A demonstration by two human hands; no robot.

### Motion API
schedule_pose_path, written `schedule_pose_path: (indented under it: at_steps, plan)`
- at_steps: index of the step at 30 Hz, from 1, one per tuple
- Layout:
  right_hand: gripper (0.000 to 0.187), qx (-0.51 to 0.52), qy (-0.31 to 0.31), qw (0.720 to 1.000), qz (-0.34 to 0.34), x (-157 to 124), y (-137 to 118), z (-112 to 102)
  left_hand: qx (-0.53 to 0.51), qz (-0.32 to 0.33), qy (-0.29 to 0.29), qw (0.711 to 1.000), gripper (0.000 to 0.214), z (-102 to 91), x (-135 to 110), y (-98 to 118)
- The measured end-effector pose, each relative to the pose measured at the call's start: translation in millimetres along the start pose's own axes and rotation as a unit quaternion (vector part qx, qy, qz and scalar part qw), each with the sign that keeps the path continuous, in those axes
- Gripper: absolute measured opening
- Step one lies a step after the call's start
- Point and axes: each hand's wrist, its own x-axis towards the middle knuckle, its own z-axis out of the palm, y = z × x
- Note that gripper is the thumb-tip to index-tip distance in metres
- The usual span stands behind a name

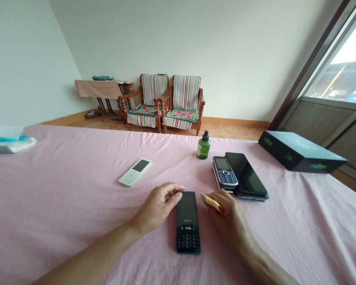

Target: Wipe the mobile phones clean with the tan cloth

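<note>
A black keypad phone (pixel 188 223) lies flat on the pink tablecloth (pixel 62 190) just in front of me. My left hand (pixel 158 206) rests at its upper left corner, fingers curled and touching the phone's top edge. My right hand (pixel 228 211) sits just right of the phone, fingers pinched on a small beige piece (pixel 209 200) that I cannot name. A white keypad phone (pixel 135 172) lies further back to the left. A stack of phones (pixel 240 176), with a dark keypad phone beside a black smartphone on top, lies to the right.
A small green bottle (pixel 203 145) stands behind the stack. A black box with green print (pixel 299 151) sits at the far right edge. A white and teal packet (pixel 7 143) lies at the far left. Two wooden chairs (pixel 166 103) and a small table (pixel 102 89) stand by the wall.
</note>
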Motion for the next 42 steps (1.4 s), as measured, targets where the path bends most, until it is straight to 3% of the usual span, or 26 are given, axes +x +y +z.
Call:
schedule_pose_path:
  at_steps: [3,8,12,16,20,24,32,42]
  plan:
    - [0.021,0.008,0.015,1.000,-0.011,-0.4,-3.6,0.4,0.086,0.022,-0.009,0.996,0.041,-2.9,-4.9,3.4]
    - [0.022,0.029,0.012,0.999,-0.021,-1.0,-9.1,1.1,0.180,0.067,-0.125,0.973,0.105,-15.3,-12.9,8.9]
    - [0.022,0.030,-0.006,0.999,-0.037,-1.6,-6.6,4.0,0.205,0.067,-0.173,0.961,0.123,-18.8,-14.0,5.9]
    - [0.028,0.007,-0.036,0.998,-0.060,-1.1,-2.6,6.2,0.222,0.056,-0.164,0.959,0.118,-17.7,-10.9,5.3]
    - [0.032,-0.031,-0.075,0.994,-0.079,-2.1,-9.7,5.3,0.230,0.074,-0.162,0.957,0.101,-18.5,-7.7,8.3]
    - [0.029,-0.041,-0.091,0.994,-0.050,-6.9,-22.7,2.2,0.235,0.105,-0.150,0.954,0.092,-19.3,-8.3,9.9]
    - [0.017,-0.027,0.019,0.999,-0.003,1.6,-12.7,-12.9,0.284,0.164,-0.180,0.927,0.090,-14.5,-13.8,19.9]
    - [0.015,-0.007,0.035,0.999,-0.001,3.7,-8.9,-13.7,0.365,0.164,-0.172,0.900,0.086,-6.7,-13.6,25.6]
